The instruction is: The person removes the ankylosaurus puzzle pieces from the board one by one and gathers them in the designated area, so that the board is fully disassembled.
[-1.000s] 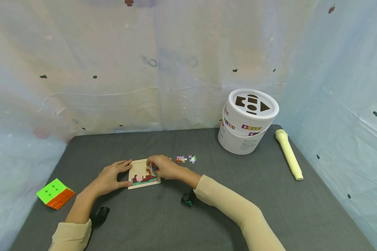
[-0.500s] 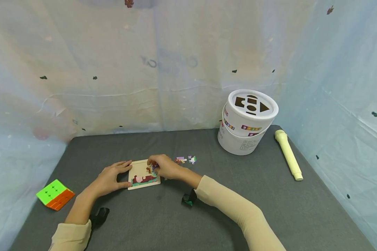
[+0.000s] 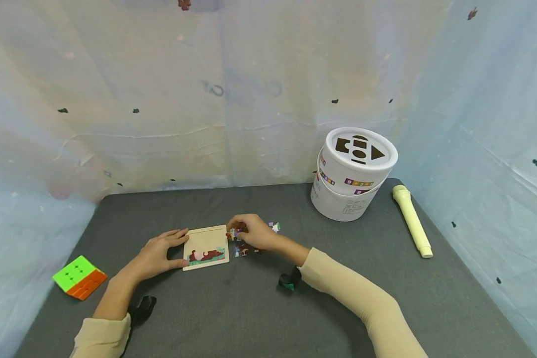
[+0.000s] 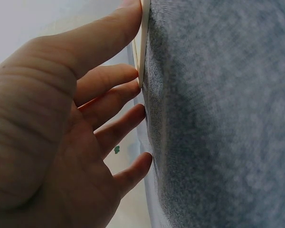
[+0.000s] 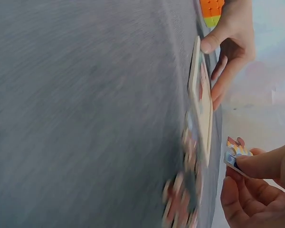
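A square wooden puzzle board (image 3: 205, 241) lies on the grey cloth, with fitted pieces (image 3: 206, 255) in a strip along its near edge. My left hand (image 3: 161, 253) rests at its left side, thumb at the near corner and fingertips at the far one; the left wrist view shows these fingers spread and fairly straight against the rim. Just off the board's right edge, my right hand (image 3: 255, 232) pinches a colourful jigsaw piece (image 5: 235, 154) between thumb and fingers. Loose jigsaw pieces (image 3: 241, 250) lie below that hand, partly hidden by it.
Beyond the right hand lies another loose piece (image 3: 274, 226). A green and orange puzzle cube (image 3: 79, 277) sits at the left. At the back right stands a white lidded bucket (image 3: 353, 174), with a pale yellow stick (image 3: 412, 221) to its right.
My right hand has moved right, off the board, with the jigsaw piece in its fingers. The board's upper right part now shows bare wood. The left hand stays in place.
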`<state>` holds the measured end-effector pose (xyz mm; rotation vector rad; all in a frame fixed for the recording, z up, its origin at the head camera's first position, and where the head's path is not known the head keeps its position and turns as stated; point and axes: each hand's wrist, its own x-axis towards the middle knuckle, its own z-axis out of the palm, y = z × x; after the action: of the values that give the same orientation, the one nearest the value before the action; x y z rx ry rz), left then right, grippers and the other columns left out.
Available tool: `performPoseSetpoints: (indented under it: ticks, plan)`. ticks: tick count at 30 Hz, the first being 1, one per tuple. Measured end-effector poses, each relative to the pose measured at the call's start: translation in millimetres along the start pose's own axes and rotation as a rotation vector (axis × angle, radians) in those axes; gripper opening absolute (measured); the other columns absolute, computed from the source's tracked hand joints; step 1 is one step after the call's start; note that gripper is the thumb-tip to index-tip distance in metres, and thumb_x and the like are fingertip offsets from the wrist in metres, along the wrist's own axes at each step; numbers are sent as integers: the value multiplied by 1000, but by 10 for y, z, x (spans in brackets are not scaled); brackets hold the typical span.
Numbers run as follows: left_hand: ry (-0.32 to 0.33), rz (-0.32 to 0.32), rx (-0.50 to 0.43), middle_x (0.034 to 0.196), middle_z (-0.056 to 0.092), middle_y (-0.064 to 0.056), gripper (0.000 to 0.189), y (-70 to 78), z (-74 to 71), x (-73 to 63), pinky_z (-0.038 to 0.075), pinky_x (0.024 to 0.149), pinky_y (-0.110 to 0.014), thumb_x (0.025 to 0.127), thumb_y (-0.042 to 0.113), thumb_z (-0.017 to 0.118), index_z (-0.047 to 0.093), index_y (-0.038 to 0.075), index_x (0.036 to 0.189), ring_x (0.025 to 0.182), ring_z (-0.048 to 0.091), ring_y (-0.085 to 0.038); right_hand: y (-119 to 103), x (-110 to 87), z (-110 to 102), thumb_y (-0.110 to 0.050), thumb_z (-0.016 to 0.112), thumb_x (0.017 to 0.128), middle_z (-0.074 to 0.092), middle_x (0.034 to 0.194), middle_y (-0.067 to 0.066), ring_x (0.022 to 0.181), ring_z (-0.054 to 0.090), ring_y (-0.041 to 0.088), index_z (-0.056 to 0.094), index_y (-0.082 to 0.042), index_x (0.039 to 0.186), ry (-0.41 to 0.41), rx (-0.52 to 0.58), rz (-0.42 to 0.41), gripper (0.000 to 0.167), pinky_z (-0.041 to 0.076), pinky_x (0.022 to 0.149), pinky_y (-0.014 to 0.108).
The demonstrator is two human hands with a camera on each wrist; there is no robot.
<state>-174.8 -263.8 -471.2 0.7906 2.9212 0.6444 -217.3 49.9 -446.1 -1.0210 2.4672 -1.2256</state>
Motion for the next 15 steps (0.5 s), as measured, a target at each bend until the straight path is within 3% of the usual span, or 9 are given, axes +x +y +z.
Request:
performPoseSetpoints:
  ticks: [15]
  plan:
    - [9, 6, 0, 151, 43, -22, 79, 4, 10, -5, 31, 99, -74, 81, 39, 82, 54, -4, 141, 136, 39, -48, 357, -602, -496, 9, 62, 93, 68, 103, 13, 85, 60, 19, 68, 3, 111, 6, 15, 38, 20, 50, 72, 27]
